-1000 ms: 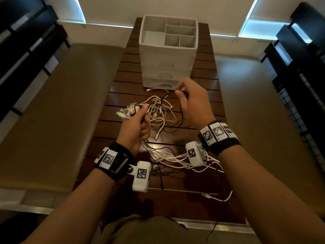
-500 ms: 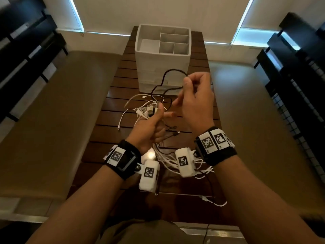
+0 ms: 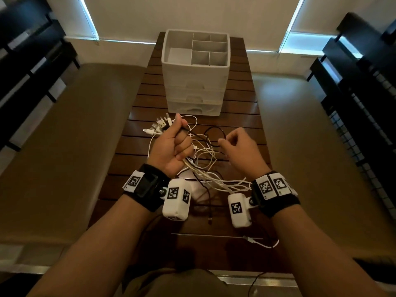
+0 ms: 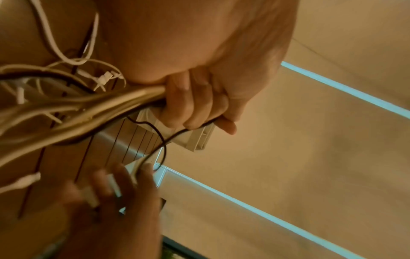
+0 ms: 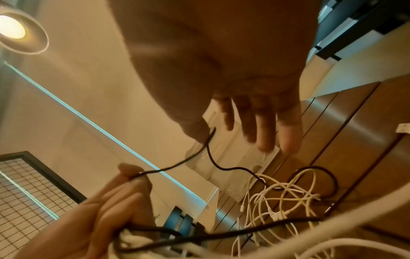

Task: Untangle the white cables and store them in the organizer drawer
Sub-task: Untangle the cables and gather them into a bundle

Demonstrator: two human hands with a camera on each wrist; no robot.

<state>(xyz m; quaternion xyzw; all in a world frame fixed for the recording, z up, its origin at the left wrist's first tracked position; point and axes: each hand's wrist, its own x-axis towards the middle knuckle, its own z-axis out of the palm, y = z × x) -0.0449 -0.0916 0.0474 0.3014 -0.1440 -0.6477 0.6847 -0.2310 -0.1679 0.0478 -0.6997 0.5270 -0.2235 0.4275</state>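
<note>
Table (image 3: 237, 108): slatted wood, organizer (image 3: 194, 82) at its far end
White cables (image 3: 205, 155): tangled between both hands
Left hand (image 3: 171, 146): fist clenched round the cable bundle
Right hand (image 3: 242, 146): pinching a black cable (image 3: 214, 130)

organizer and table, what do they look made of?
Organizer: looks like matte white plastic, though it could be fabric-covered; thin divider walls on top, stacked drawer fronts with moulded recessed pulls.
Table: dark brown wood slats, or a wood-look finish, with a semi-gloss coat; parallel grooves and soft light reflections show on it.
</note>
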